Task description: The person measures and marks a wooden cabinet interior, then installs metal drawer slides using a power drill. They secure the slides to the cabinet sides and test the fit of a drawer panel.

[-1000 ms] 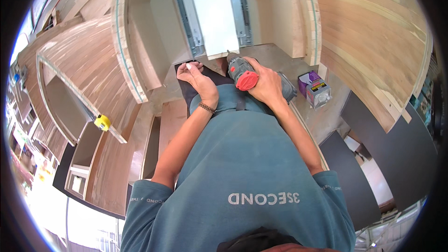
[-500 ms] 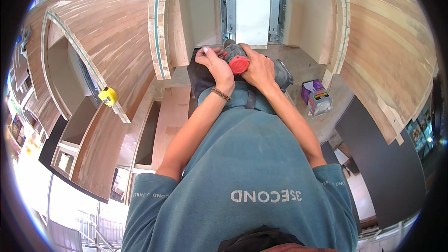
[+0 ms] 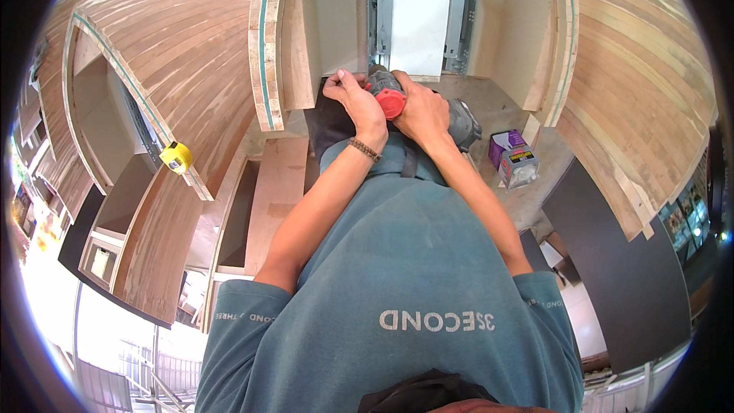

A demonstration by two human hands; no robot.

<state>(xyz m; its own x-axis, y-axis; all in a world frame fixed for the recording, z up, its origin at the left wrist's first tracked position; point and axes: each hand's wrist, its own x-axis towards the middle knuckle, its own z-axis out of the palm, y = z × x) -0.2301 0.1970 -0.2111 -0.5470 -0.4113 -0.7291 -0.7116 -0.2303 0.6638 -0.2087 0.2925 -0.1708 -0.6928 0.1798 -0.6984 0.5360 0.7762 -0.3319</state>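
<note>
Both hands met on a cordless drill [image 3: 417, 107] — grey-bodied with a red rear cap — held just in front of the person's chest, its nose pointed at the foot of the white panel [image 3: 420, 11] that stood between two metal drawer slides inside the open plywood cabinet. The right hand [image 3: 423, 113] was wrapped over the drill from its right side, fingers curled tight around the body. The left hand [image 3: 353, 101], a beaded bracelet [image 3: 365, 150] at its wrist, lay against the drill's left side with its fingers bent and pressed together near the front of the tool; whether they pinched a screw or a bit there could not be told.

To the right of the drill, on the cabinet floor, sat a small purple carton [image 3: 508, 142] with a clear packet [image 3: 521, 168] just beside it. Well to the left of the drill, a yellow tape measure [image 3: 177, 157] rested on the edge of a plywood panel [image 3: 164, 38]. Below and left of the drill lay an open drawer box [image 3: 264, 199] of pale wood.
</note>
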